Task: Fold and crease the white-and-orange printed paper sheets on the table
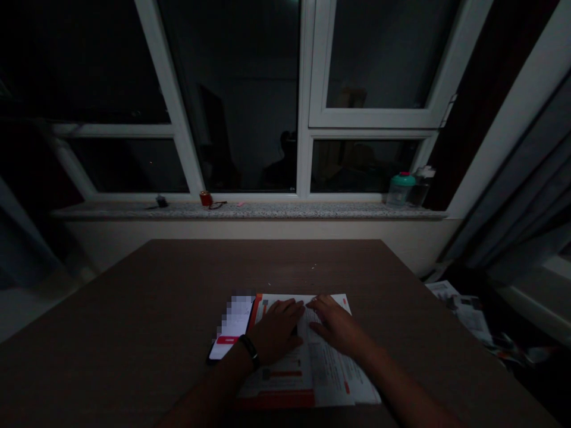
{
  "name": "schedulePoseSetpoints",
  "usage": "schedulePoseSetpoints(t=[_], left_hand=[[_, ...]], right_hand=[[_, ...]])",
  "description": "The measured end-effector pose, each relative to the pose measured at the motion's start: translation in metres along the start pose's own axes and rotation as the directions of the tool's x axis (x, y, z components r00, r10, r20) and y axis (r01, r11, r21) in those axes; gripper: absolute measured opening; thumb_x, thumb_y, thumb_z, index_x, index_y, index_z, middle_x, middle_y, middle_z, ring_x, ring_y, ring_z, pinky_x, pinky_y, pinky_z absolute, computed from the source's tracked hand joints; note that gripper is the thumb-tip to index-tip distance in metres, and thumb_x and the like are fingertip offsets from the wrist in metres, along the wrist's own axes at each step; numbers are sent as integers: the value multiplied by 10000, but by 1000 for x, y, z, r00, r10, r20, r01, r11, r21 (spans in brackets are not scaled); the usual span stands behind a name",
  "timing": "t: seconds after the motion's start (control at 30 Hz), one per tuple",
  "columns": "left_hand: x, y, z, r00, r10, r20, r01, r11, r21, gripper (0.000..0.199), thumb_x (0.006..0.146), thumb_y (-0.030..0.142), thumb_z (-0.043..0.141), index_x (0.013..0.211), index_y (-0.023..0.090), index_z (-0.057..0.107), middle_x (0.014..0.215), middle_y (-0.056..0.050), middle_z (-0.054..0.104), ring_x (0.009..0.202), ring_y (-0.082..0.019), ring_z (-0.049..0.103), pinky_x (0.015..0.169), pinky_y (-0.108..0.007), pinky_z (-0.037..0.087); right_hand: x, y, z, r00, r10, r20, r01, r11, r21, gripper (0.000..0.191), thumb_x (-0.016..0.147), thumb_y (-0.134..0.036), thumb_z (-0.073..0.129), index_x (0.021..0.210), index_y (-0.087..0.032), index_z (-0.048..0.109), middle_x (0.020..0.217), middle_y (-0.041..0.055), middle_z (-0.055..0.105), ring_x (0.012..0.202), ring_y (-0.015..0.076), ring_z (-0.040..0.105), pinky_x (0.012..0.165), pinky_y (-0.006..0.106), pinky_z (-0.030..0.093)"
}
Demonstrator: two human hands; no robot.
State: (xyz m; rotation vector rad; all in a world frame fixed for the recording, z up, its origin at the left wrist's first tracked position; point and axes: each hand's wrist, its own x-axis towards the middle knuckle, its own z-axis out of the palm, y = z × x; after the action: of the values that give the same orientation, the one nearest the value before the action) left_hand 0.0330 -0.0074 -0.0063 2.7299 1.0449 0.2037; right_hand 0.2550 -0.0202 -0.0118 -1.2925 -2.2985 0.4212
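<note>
A printed booklet point(285, 380) with white pages and orange-red edging lies open on the brown table. My left hand point(277, 331), with a dark band point(250, 352) at the wrist, rests on its left page, fingers stretched out near the middle fold. On the right page is my right hand point(332, 324), its fingertips close to the fold and the thumb apart from them. Dim light leaves the fingertips hard to make out. A phone point(216, 351) with a lit, partly blurred-out screen lies against the booklet's left side.
Small pale scraps point(314, 267) dot the table point(187, 273) beyond the booklet. On the windowsill point(276, 209) stand a small red container point(206, 198) and a teal-lidded bottle point(400, 189). Papers point(468, 315) are piled beyond the table's right edge.
</note>
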Motion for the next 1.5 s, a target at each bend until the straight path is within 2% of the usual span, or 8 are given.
schedulePoseSetpoints(t=[0.23,0.5,0.7,0.83,1.0,1.2,1.4,1.5], left_hand=[[1,7,-1,996,-72,59,68,996,55,648,896,313,578,1469,219,290,1543,-86,297,1412,-295,246,1134,-507,210],[-8,3,15,1000,-27,-4,27,998,63,653,924,307,528,1498,225,227,1560,-75,254,1433,-288,192,1154,-507,190],[-11,-1,19,999,-3,-42,4,999,38,657,930,273,503,1507,240,191,1572,-62,219,1439,-283,170,1155,-533,181],[-11,-3,20,999,0,-39,1,1000,23,668,917,270,515,1504,237,197,1572,-59,221,1437,-281,177,1154,-541,184],[-13,-2,20,999,-2,-51,3,1000,16,673,910,244,508,1506,232,196,1575,-55,212,1439,-272,170,1160,-533,172],[-12,2,14,999,-13,-33,13,1000,1,646,910,252,504,1495,223,232,1570,-67,226,1436,-271,178,1161,-534,164],[-11,7,10,999,-24,-45,24,1000,-9,645,878,240,510,1477,226,271,1561,-63,255,1428,-289,197,1150,-554,187],[-12,7,12,998,-31,-47,30,999,-10,658,873,226,508,1481,220,259,1564,-62,246,1430,-288,190,1151,-557,181]], right_hand=[[-3,2,8,999,13,44,-11,999,-53,440,893,-230,516,1331,-188,508,1389,118,474,1313,246,397,1106,388,329],[-19,-6,9,993,29,116,-19,996,-86,584,910,-348,511,1455,-193,368,1534,107,316,1402,264,278,1150,409,266],[-19,-9,5,996,76,-56,-82,990,-117,391,910,-276,505,1290,-192,538,1280,117,543,1209,274,459,1042,410,377],[-19,-2,1,975,156,-157,-180,971,-155,327,888,-259,528,1197,-172,587,1172,125,569,1117,282,487,977,406,407],[-22,8,2,960,206,-188,-244,946,-212,311,885,-223,490,1174,-189,600,1133,122,576,1077,303,487,913,432,414],[-19,10,5,975,132,-179,-143,989,-49,348,871,-90,409,1149,-170,601,1082,109,576,1043,236,528,938,353,430],[-18,-5,2,991,31,-128,-19,996,92,274,882,-131,448,1098,-199,602,1066,86,596,1039,216,551,927,343,456],[-19,-11,2,998,9,-67,-5,998,60,366,850,-184,531,1214,-193,567,1181,104,589,1123,238,529,987,377,430]])
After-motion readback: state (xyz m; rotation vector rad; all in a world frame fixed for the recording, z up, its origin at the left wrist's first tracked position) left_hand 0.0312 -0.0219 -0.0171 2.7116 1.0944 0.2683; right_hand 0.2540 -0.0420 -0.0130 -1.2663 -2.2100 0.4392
